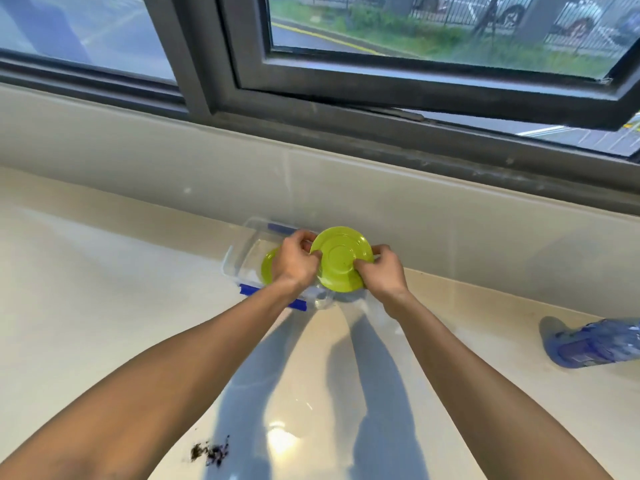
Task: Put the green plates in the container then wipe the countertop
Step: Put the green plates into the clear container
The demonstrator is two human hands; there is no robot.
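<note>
A round green plate is tilted up toward me, held by both hands above the right end of a clear plastic container with blue clips. My left hand grips its left rim and my right hand grips its lower right rim. A second green plate lies inside the container, mostly hidden behind my left hand. The container stands on the pale countertop against the wall.
A blue patterned cloth lies on the countertop at the right edge. A small patch of dark crumbs sits near the front. A window with a dark frame runs above the wall ledge.
</note>
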